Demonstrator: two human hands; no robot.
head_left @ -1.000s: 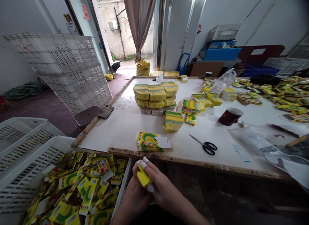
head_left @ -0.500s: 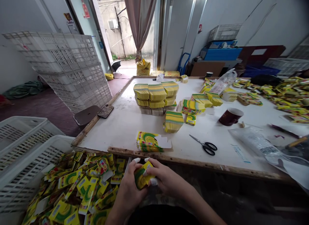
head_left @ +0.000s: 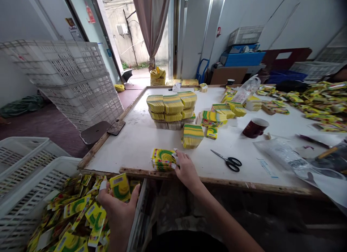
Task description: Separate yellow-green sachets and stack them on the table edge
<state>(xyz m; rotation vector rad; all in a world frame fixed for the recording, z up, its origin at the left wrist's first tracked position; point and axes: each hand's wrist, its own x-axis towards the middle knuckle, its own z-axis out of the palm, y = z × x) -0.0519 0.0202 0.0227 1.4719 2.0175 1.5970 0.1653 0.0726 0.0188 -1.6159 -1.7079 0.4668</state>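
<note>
My left hand (head_left: 116, 205) is over the white crate (head_left: 40, 187) at lower left, fingers closed around a yellow-green folded carton (head_left: 120, 187). The crate holds several loose yellow-green flattened cartons (head_left: 78, 216). My right hand (head_left: 184, 169) reaches onto the white table (head_left: 135, 140), its fingertips resting on the right side of a small stack of flattened cartons (head_left: 162, 159) near the table's front edge. White tape covers some fingertips of both hands.
Farther back on the table stand bundled carton stacks (head_left: 172, 107), a single bundle (head_left: 192, 135), scissors (head_left: 227, 161), a dark red mug (head_left: 254, 127) and clear plastic bags (head_left: 292, 160). Loose cartons (head_left: 317, 104) spread at far right. Empty white crates (head_left: 67, 75) lean at left. A phone (head_left: 116, 127) lies by the table edge.
Both hands were together below the table edge on one carton. The right hand has since moved up to the small stack; the left has gone left over the crate with a carton.
</note>
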